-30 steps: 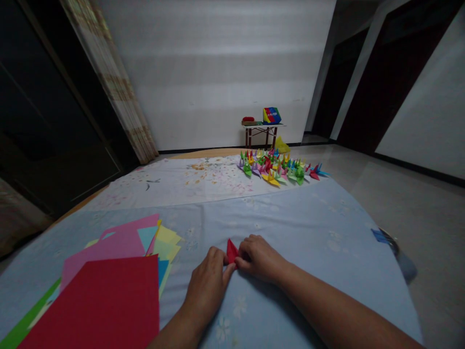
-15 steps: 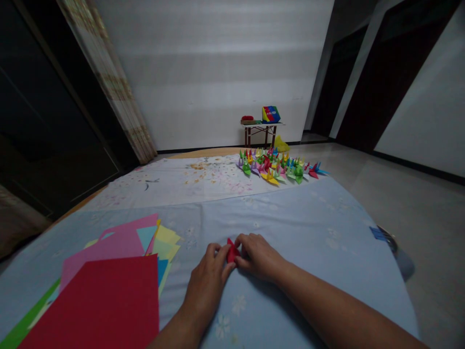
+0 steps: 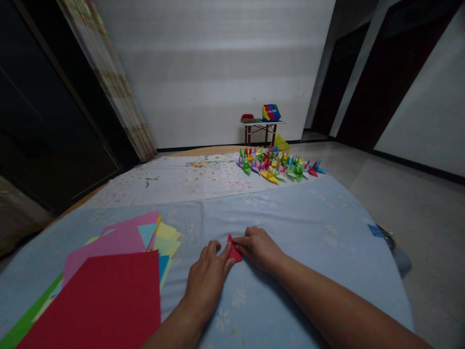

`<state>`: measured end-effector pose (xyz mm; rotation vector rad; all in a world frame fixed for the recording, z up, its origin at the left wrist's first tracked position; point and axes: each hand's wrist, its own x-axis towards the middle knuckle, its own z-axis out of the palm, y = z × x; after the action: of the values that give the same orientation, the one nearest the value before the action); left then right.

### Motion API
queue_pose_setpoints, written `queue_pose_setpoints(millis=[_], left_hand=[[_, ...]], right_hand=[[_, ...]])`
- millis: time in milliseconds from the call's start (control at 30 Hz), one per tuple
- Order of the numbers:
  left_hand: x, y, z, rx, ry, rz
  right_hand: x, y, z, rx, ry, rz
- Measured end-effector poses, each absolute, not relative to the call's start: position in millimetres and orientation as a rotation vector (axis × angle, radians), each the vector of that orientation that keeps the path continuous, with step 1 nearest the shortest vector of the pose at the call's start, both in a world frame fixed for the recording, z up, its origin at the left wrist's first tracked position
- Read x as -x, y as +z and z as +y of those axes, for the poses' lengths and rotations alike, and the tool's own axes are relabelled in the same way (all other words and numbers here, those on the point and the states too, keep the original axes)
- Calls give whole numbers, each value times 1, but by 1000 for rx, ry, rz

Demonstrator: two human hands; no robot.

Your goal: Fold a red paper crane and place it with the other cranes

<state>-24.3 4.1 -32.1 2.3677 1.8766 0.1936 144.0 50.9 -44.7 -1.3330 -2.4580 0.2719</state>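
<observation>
A small folded piece of red paper (image 3: 235,254) lies on the blue flowered cloth in front of me, one narrow point directed away from me. My left hand (image 3: 210,265) pinches its left edge between thumb and fingers. From the right, my right hand (image 3: 258,248) has its thumb and forefinger closed on the upper part of the paper, the other fingers curled in. The fingertips hide part of the folds.
Colored sheets lie at the left, a red sheet (image 3: 109,295) on top, with a pink sheet (image 3: 109,247) behind. Several folded paper cranes (image 3: 271,165) stand at the table's far right. Beyond is a small folding table (image 3: 263,122) with a multicolored box (image 3: 271,113).
My right hand has shifted its grip toward the upper point of the red paper, uncovering its lower right corner. The left hand stays at the left edge.
</observation>
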Motion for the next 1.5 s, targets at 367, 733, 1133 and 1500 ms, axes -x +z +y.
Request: queue_pose_setpoints(millis=[367,733,1133,1500], left_hand=[[29,-16,18,-2403,78,1734],[26,-30,1,-2537,284,1738],[1,-22,-19,-2664,11,1704],[-1,-23,-16,-2578,-91,1663]], right_hand=[[-138,-35,53,1521,270,-2434],[-136,-39,53,1535,215,-2439],[-148,-29,43,1274,335,-2419],[-152,-31,51,1223,297,-2642]])
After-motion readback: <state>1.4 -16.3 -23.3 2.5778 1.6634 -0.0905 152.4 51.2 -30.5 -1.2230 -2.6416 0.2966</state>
